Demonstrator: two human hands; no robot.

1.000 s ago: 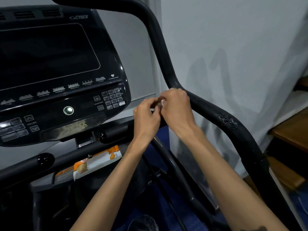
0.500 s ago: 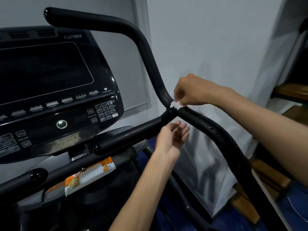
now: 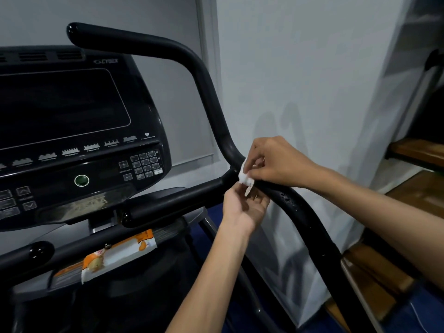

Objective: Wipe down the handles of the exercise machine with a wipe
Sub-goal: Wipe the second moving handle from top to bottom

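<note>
Item one: small crumpled white wipe (image 3: 245, 178), which I hold against the curved black tubular handle (image 3: 217, 121) of the exercise machine, right at the bend where a short black crossbar (image 3: 177, 201) joins it. Item two: my right hand (image 3: 276, 162), fingers curled, pinching the top of the wipe from above. Item three: my left hand (image 3: 242, 207), directly beneath, palm up, fingers loosely curled, its fingertips (image 3: 249, 189) at the wipe's hanging lower corner; whether they actually grip it I cannot tell. Key relation: the handle's long axis runs up and leftward from the wipe to its rounded end, and down and rightward past a wet patch (image 3: 289, 200). My right hand is nearer both runs. Also noted: black console (image 3: 72, 131), orange-and-white wipe packet (image 3: 115, 255).
</note>
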